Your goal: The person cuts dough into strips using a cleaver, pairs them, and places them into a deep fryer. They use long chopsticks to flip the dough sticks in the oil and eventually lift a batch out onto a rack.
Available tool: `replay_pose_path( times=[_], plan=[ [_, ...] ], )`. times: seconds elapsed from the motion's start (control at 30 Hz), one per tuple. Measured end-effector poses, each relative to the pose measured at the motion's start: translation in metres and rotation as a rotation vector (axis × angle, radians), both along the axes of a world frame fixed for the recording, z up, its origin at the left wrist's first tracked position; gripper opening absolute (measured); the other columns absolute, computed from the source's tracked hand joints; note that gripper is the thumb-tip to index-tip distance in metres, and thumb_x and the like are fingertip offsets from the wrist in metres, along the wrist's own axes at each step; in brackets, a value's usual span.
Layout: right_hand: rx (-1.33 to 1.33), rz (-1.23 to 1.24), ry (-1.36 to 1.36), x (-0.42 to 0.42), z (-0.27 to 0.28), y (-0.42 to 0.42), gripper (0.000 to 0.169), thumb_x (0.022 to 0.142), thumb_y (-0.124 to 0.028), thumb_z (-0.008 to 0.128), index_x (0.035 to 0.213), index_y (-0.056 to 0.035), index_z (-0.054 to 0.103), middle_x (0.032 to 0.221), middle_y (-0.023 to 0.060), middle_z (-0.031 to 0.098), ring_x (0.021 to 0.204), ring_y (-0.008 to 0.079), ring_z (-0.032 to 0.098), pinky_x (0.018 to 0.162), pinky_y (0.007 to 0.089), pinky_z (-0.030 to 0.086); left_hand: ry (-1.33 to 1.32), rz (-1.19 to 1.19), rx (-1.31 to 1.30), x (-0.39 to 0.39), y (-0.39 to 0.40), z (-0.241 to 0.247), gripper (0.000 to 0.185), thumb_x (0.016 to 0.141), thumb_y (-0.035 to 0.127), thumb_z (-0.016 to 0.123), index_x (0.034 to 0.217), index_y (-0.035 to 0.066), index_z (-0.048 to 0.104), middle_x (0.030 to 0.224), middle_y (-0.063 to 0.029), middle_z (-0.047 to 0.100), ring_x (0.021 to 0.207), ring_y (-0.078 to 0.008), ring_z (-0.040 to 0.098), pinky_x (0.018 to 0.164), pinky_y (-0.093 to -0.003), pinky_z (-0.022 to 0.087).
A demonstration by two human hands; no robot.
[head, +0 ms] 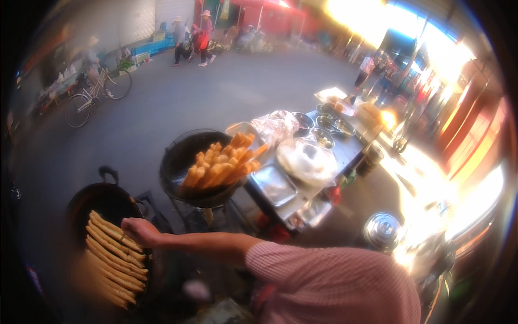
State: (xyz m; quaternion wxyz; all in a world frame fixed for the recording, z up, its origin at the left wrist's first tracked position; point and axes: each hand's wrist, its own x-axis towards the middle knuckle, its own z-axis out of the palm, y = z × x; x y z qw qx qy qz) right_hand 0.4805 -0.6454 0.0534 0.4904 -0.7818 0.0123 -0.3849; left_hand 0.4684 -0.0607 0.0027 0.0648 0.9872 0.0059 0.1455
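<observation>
My right hand (141,232) is curled over the right edge of a dark wok (106,195), my arm stretched out across the view. A thin shape shows under its fingers, too small to tell if it is held. Several long fried dough sticks (117,259) lie side by side in the wok, just below the hand. A blur hides the lower left ones. My left hand is not clearly seen; a blurred pink patch below the arm cannot be made out. Beyond the wok, a round wire basket (170,178) holds a heap of browned dough sticks (220,164).
A metal table (279,210) carries a steel tray (274,184), a plastic-covered basin (307,160), a plastic bag (277,125) and several bowls (323,137). A metal lid (382,231) is at right. A bicycle (95,95) and walking people (204,38) are on the street.
</observation>
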Motion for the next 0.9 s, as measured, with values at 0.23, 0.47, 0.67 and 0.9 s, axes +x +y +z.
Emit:
replay_pose_path(
  times=[0.23, 0.47, 0.67, 0.9],
  plan=[
    [0.049, 0.002, 0.079, -0.017, 0.002, -0.016, 0.009, 0.099, -0.013, 0.064, 0.098, -0.0048, 0.061, 0.088, 0.0151, 0.064, 0.083, 0.0345, 0.064, 0.074, 0.0447, 0.052, 0.029, -0.107, -0.026, 0.020, -0.043, 0.015, 0.028, 0.103, 0.026, 0.060, 0.116, 0.003, 0.068, 0.108, -0.0155, 0.072, 0.098, -0.0328, 0.069, 0.086, -0.0452, 0.056],
    [0.056, -0.036, 0.125, -0.021, -0.001, -0.015, 0.009, 0.098, -0.015, 0.063, 0.096, -0.0062, 0.063, 0.092, 0.0153, 0.064, 0.091, 0.0374, 0.063, 0.080, 0.0475, 0.052, 0.044, -0.159, -0.035, 0.024, -0.064, 0.032, 0.029, 0.104, 0.027, 0.059, 0.117, 0.002, 0.068, 0.108, -0.0155, 0.072, 0.096, -0.0316, 0.068, 0.086, -0.0443, 0.057],
    [0.065, -0.083, 0.105, -0.020, -0.011, -0.010, 0.013, 0.101, -0.018, 0.060, 0.095, -0.0071, 0.062, 0.091, 0.0163, 0.062, 0.090, 0.0385, 0.062, 0.080, 0.0483, 0.051, 0.054, -0.203, -0.045, 0.027, -0.073, 0.039, 0.030, 0.105, 0.027, 0.059, 0.118, 0.002, 0.067, 0.107, -0.0155, 0.072, 0.095, -0.0306, 0.068, 0.086, -0.0436, 0.057],
    [-0.002, 0.001, 0.175, -0.014, -0.005, -0.018, 0.012, 0.099, -0.019, 0.062, 0.097, -0.0069, 0.064, 0.094, 0.0156, 0.063, 0.095, 0.0368, 0.063, 0.085, 0.0476, 0.051, 0.060, -0.206, -0.068, 0.024, -0.082, 0.052, 0.031, 0.106, 0.028, 0.058, 0.120, 0.002, 0.066, 0.107, -0.0155, 0.072, 0.094, -0.0293, 0.067, 0.086, -0.0428, 0.057]
  ],
)
